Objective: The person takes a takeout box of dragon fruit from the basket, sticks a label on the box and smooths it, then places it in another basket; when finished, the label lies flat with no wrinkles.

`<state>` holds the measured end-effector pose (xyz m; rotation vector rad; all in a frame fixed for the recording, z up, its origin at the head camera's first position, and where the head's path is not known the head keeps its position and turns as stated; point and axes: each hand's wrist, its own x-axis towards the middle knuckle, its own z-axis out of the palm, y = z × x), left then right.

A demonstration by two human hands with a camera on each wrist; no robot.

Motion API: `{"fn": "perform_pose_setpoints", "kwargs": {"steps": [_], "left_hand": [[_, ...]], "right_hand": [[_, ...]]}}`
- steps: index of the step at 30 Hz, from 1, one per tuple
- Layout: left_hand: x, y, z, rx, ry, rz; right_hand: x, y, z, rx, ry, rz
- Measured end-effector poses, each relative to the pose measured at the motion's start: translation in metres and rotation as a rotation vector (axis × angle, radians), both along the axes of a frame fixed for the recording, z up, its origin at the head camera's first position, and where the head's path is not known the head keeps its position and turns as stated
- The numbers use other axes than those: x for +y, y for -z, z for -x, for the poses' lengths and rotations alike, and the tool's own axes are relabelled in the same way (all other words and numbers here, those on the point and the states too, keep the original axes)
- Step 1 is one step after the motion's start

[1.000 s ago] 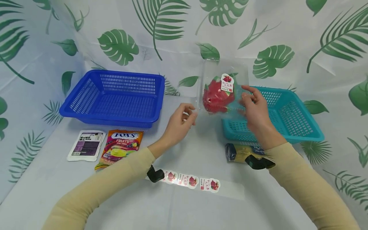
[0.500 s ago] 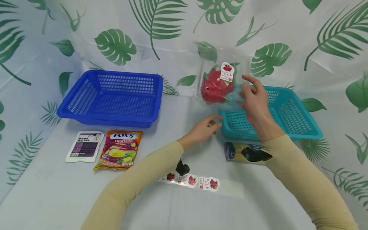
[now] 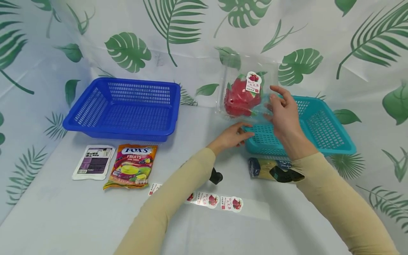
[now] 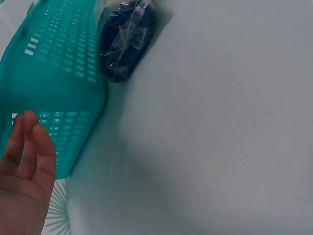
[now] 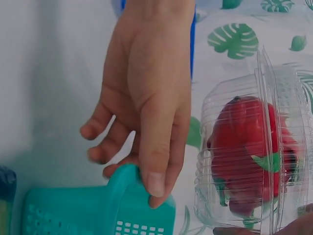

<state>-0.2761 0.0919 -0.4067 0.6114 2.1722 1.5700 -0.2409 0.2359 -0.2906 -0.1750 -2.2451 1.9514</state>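
Note:
My right hand grips the right edge of a clear plastic clamshell box, raised beyond the teal basket. A red dragon fruit with green tips lies inside it, and a white label is stuck on the lid. In the right wrist view only that hand's fingers show, at the box's lower end. My left hand reaches in from the left with loosely bent fingers. Its thumb and index tip overlap the rim of the teal basket in the right wrist view. In the left wrist view its fingers appear against the basket's side.
A blue basket stands at the back left. Before it lie a white-edged packet and a Fox's candy bag. A strip of dragon fruit labels lies in front, and a yellow-and-blue wrapped package sits before the teal basket.
My left hand has left the box's left side and moved right to the teal basket's near-left corner. The box, held in my right hand, has risen slightly and tilted.

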Motion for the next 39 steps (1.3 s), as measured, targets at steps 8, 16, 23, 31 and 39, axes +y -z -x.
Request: {"fn": "perform_pose_setpoints", "kwargs": {"steps": [8,16,23,31,39], "left_hand": [[0.004,-0.003,0.002,0.016,0.004,-0.035],[0.007,-0.006,0.001,-0.033,-0.007,-0.066],[0.007,-0.009,-0.003,-0.121,-0.036,-0.135],[0.008,-0.011,-0.004,-0.113,-0.035,-0.120],[0.007,-0.013,-0.005,-0.122,-0.035,-0.117]], "right_hand": [[0.016,-0.003,-0.004,-0.021,-0.001,-0.002],[0.039,-0.004,-0.010,-0.065,0.023,0.049],[0.065,0.001,-0.014,-0.088,0.079,0.042],[0.103,0.008,-0.018,-0.122,0.096,0.029],[0.142,0.016,-0.016,-0.175,0.018,-0.121]]}}
